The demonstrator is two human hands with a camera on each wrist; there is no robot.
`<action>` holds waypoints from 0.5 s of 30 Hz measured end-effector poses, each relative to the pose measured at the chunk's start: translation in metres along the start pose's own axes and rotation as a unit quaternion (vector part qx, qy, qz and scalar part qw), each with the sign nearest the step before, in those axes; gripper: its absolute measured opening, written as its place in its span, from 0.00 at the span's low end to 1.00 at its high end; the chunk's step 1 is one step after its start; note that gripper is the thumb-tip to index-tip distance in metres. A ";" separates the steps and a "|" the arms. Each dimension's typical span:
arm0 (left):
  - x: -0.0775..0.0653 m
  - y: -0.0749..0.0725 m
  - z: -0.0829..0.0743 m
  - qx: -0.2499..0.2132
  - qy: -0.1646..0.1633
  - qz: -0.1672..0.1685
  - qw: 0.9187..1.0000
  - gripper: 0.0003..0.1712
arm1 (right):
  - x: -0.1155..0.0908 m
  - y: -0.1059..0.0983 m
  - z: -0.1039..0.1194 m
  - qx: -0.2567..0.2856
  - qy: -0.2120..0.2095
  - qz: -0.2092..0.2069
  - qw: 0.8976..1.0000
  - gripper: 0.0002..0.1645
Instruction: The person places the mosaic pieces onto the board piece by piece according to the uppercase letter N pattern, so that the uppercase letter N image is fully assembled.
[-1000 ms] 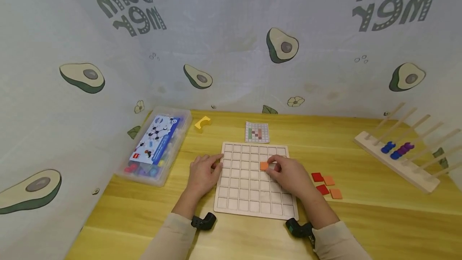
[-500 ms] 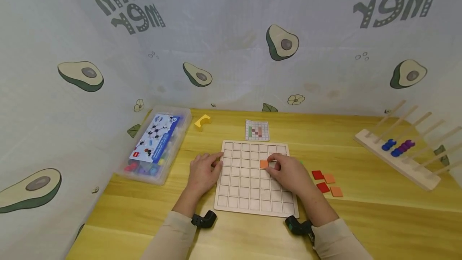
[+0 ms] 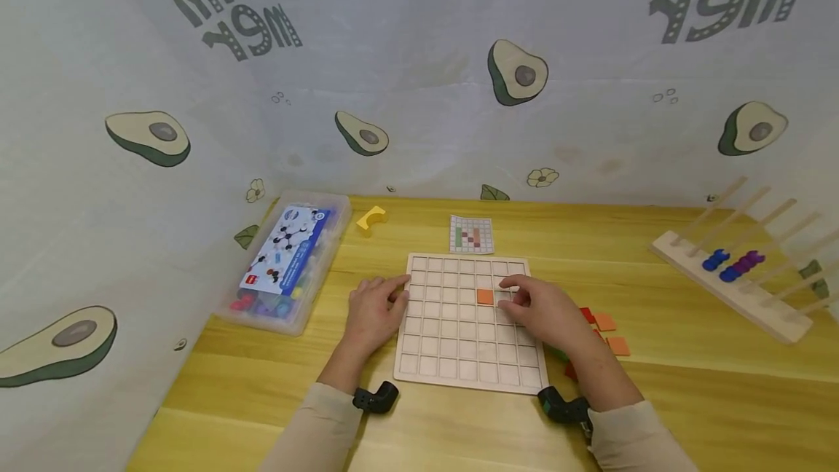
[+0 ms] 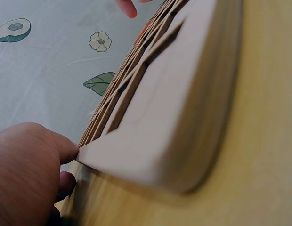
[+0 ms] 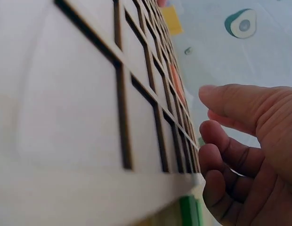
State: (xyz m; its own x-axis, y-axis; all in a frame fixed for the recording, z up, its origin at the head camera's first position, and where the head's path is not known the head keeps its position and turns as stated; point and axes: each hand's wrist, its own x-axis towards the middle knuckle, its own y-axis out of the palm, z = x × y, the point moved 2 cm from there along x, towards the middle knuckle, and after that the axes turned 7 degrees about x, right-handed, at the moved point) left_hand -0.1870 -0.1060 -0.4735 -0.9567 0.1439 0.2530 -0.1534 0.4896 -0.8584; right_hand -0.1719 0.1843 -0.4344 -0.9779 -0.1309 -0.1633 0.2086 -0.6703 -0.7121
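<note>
A square orange tile [image 3: 484, 297] lies in one cell of the pale wooden grid board [image 3: 452, 374], right of its middle. My right hand [image 3: 540, 315] hovers just to the right of that tile. In the right wrist view its thumb and fingers are apart and loosely bent, with nothing between them; the tile's orange edge [image 5: 176, 82] shows beyond. My left hand [image 3: 376, 314] rests at the board's left side, its fingertips touching the edge. The left wrist view shows a digit against the board's corner, while the other fingers are mostly hidden.
Loose orange tiles [image 3: 617, 346] and red tiles [image 3: 586, 315] lie right of the board, partly behind my right forearm; green pieces [image 5: 189, 212] sit by its edge. Behind stand a printed grid card [image 3: 470, 224] and yellow arch block [image 3: 371, 219]. A plastic box [image 3: 328, 268] and peg rack [image 3: 730, 286] flank them.
My right fingers have let go of the orange tile and drawn back to the right, leaving it in its cell. My left hand stays at the board's edge. The view has shifted slightly.
</note>
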 end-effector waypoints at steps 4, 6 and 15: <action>0.000 0.000 -0.001 -0.003 0.001 -0.003 1.000 0.19 | -0.004 -0.011 -0.004 0.002 0.011 0.000 1.000 0.24; -0.001 -0.001 -0.001 -0.003 -0.001 -0.002 1.000 0.19 | -0.006 -0.017 -0.007 0.000 0.010 -0.001 1.000 0.24; 0.000 0.001 -0.001 -0.008 0.000 -0.001 1.000 0.19 | -0.017 -0.041 -0.021 0.005 -0.006 -0.013 1.000 0.25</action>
State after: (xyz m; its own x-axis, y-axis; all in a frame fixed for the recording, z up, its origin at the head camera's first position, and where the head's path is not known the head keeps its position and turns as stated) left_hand -0.1875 -0.1050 -0.4739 -0.9564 0.1430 0.2548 -0.1515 0.5028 -0.8510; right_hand -0.1639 0.2295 -0.4164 -0.9833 -0.1214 -0.1359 0.1821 -0.6807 -0.7096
